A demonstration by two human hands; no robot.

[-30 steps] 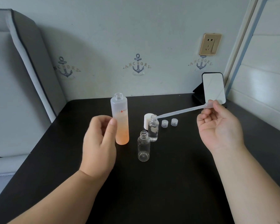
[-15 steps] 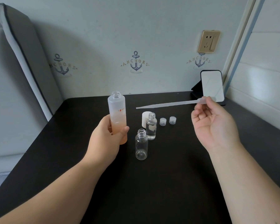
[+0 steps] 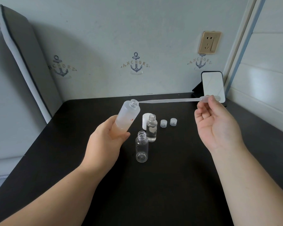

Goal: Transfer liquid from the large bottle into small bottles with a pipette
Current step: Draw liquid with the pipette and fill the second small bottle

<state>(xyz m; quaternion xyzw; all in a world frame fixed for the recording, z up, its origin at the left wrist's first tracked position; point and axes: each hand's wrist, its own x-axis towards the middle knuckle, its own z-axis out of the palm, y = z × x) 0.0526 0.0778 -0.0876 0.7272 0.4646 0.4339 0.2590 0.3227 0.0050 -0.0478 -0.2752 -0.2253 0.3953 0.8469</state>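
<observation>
Pipette [image 3: 170, 100] is up off the table [image 3: 153, 193], long axis near horizontal, running right to left. Bulb end sits at the right hand [image 3: 217, 126], thumb and forefinger pinching the bulb, other fingers loosely spread. Tip points left and reaches the mouth of the large bottle [image 3: 127, 119], touching or just at the rim; cannot tell if it is inside yet.

Large bottle is lifted and tilted, neck leaning up and to the right toward the tip, base wrapped in the left hand [image 3: 104, 144]. Orange liquid sits low, under the fingers.

Two small bottles stand uncapped just right of the left hand: near one [image 3: 142, 146] looks empty, far one [image 3: 151, 128] holds some clear liquid. A white cap [image 3: 145, 119] stands behind the far one, two small caps [image 3: 168, 123] further right.

Risks, as judgement: tip comes in almost sideways, so it could catch the rim and bend or skid off. More tilt could spill liquid from the open neck. Liquid is low, so a shallow entry would draw air. Left forearm passes close to the near small bottle and could knock it over.
</observation>
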